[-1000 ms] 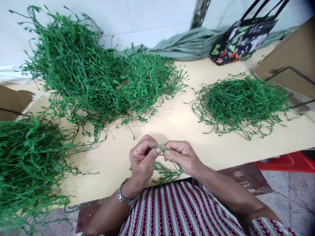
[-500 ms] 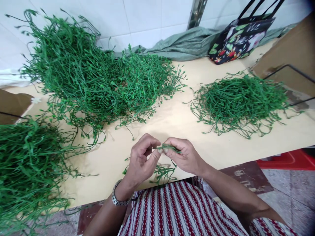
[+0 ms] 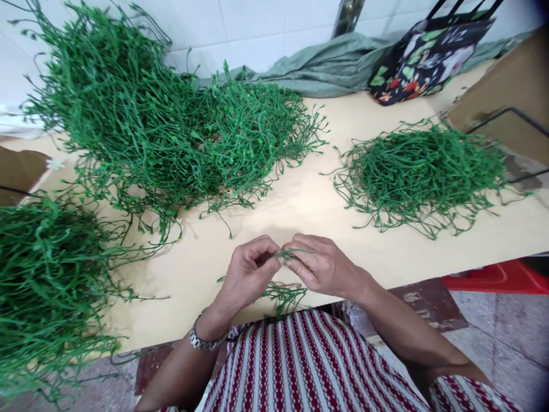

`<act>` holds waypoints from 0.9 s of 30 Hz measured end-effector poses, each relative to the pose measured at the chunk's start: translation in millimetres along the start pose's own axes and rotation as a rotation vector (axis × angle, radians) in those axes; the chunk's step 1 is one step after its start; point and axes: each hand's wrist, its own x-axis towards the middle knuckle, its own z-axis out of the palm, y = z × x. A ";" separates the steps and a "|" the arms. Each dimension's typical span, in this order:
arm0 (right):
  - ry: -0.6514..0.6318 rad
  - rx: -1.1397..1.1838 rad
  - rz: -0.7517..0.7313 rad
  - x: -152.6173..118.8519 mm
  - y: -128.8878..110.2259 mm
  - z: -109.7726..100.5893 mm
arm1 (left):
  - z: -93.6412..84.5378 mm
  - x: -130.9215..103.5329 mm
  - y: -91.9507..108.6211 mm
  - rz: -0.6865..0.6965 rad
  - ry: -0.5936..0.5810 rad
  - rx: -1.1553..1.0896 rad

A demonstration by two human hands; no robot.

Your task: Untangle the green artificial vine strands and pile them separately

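My left hand (image 3: 249,274) and my right hand (image 3: 326,268) meet over the table's front part, fingertips pinched together. Between them are thin green stems (image 3: 300,250), which look like artificial flower stems; a strand lies across the right fingers. How many there are is hidden by the fingers. Just below the hands, a few loose stems with small bud tips (image 3: 285,296) lie at the table's near edge, partly covered by my left hand and wrist.
A large heap of green stems (image 3: 141,126) fills the back left of the table (image 3: 193,274). Other piles lie at the near left (image 3: 47,286) and the right (image 3: 424,174). A floral bag (image 3: 429,60), green cloth (image 3: 326,66) and brown cardboard (image 3: 510,86) stand behind. A red plastic item (image 3: 493,278) is below.
My right hand has turned and its fingers have curled further over the stems. The head view has shifted slightly. The piles look the same.
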 end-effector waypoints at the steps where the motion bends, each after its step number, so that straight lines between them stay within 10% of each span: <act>1: -0.034 0.004 -0.017 0.4 1.2 -2.5 | 0.0 0.3 0.3 -0.009 -0.013 0.017; 11: -0.096 0.107 -0.046 -5.4 7.1 0.8 | 1.3 -0.1 -0.3 -0.107 -0.130 0.110; 23: -0.220 1.105 0.219 -7.8 3.3 7.1 | -5.0 0.7 -5.5 -0.127 -0.127 -0.292; 27: -0.061 0.849 0.292 -7.0 23.2 -16.0 | -17.1 3.6 -2.8 -0.056 -0.139 -0.087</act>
